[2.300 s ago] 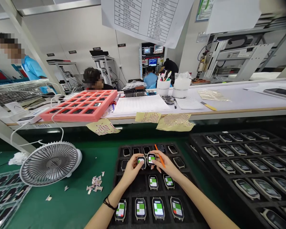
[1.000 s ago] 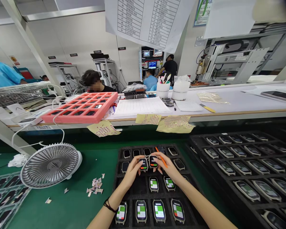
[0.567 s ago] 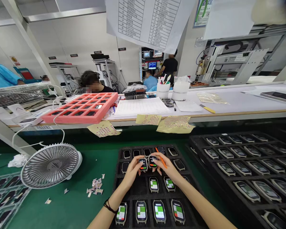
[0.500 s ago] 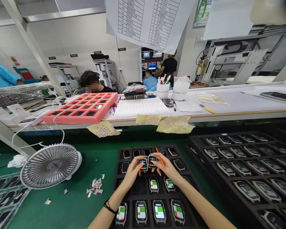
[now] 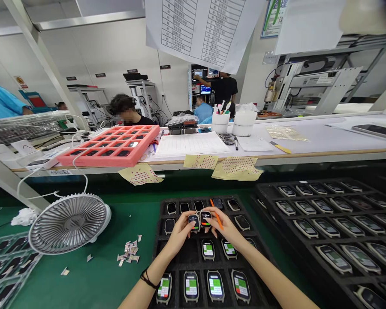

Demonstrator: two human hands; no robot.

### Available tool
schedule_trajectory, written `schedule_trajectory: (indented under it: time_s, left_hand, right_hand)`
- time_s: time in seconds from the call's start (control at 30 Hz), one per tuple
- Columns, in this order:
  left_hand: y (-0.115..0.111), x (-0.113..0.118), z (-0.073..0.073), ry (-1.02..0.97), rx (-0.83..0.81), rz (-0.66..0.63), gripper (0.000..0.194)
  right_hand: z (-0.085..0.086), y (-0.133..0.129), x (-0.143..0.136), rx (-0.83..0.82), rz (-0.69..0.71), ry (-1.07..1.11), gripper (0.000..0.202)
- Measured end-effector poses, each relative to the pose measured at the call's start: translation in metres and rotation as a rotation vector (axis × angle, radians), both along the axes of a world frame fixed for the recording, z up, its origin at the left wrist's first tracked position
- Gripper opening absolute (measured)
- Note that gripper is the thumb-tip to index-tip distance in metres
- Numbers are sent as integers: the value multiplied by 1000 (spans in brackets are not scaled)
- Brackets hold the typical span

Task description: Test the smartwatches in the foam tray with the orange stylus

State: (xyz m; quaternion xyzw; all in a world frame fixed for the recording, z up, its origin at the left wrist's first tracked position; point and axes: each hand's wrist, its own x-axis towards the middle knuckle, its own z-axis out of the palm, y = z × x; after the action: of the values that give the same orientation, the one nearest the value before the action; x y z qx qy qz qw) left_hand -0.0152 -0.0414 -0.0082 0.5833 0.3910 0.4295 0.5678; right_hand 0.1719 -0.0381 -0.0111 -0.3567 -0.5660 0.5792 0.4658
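My left hand (image 5: 182, 228) holds a watch body (image 5: 194, 223) with a lit screen, its thumb on the glass. Right beside it, my right hand (image 5: 223, 223) grips a second lit watch body (image 5: 205, 219) and also has an orange stick (image 5: 217, 216) between its fingers. Both watches are held side by side over a black foam tray (image 5: 176, 268). In the tray's slots lie several watch bodies; those nearer me, such as one at the front (image 5: 191, 286), show green and white screens, while the ones at the back are dark.
A grey fan (image 5: 72, 223) stands at left, with small loose parts (image 5: 128, 253) on the green mat (image 5: 116, 219). More watches fill a black tray (image 5: 309, 253) at right. A shelf beyond carries a pink foam tray (image 5: 106, 161) and papers (image 5: 189, 143). People are in the background.
Both hands stay almost in place with the watches. The left watch's screen shows less red at its bottom. In the background, a person in black has raised an arm toward the monitors.
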Motion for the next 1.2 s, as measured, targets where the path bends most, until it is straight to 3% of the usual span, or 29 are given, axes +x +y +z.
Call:
schedule_trajectory:
  time_s: [0.47,1.2]
  left_hand:
    - [1,0,-6,50,-41,-71,45]
    - [1,0,-8,47,-26,-68,46]
  right_hand:
    - [2,-1,0,-13,-12,-22,37]
    - [5,-1,0,-8,-46,-13,37]
